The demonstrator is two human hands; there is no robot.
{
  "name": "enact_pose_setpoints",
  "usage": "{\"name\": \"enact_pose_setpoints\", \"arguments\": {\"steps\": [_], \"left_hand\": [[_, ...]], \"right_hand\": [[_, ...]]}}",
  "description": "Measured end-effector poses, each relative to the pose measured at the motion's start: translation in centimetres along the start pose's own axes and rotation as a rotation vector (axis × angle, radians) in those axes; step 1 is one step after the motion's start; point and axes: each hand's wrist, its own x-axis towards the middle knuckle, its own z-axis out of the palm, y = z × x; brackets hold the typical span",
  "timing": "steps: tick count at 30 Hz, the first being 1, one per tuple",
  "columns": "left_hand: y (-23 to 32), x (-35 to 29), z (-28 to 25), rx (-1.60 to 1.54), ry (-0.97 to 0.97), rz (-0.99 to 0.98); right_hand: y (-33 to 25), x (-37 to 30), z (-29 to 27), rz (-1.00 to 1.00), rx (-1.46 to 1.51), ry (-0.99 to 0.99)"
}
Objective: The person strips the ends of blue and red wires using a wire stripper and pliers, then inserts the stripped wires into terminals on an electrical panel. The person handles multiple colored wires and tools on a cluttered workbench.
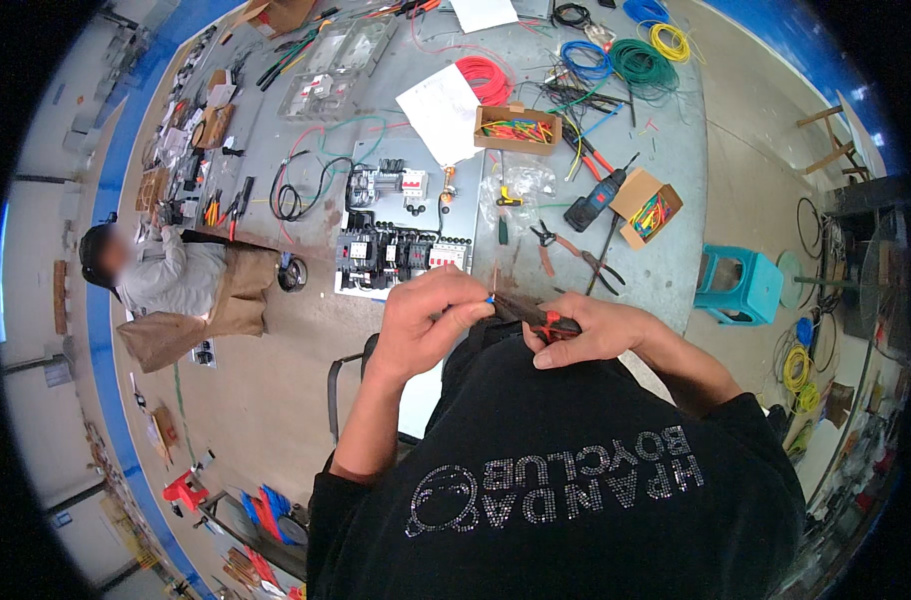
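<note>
In front of my chest my left hand [431,318] is closed in a pinch at a small blue piece [491,298], perhaps a wire end; its exact kind is too small to tell. My right hand [596,330] is wrapped round the red and black handles of a pair of pliers [554,326]. The dark jaws point left and meet the blue piece at my left fingertips. Just beyond my left hand, at the table edge, lies a panel [406,235] fitted with black contactors, breakers and wiring.
On the grey table [666,275] lie cutters [576,250], a cordless drill [598,200], boxes of coloured sleeves [517,128], wire coils [644,62] and a white paper sheet [441,112]. A teal stool [738,285] stands right. Another person [181,270] works at the left.
</note>
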Motion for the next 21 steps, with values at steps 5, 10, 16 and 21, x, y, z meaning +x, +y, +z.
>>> {"name": "enact_pose_setpoints", "arguments": {"steps": [5, 10, 16, 21], "left_hand": [[0.21, -0.35, 0.29, -0.008, 0.011, 0.01], [0.43, -0.45, 0.16, 0.004, -0.011, 0.041], [0.21, -0.13, 0.34, 0.014, -0.008, 0.087], [0.77, 0.11, 0.41, 0.01, -0.022, 0.097]], "right_hand": [[-0.03, -0.09, 0.27, -0.014, -0.039, 0.035], [-0.23, -0.22, 0.03, -0.043, -0.055, 0.047], [0.55, -0.1, 0.13, -0.118, -0.116, 0.073], [0.43, -0.04, 0.27, -0.081, -0.15, 0.083]]}}
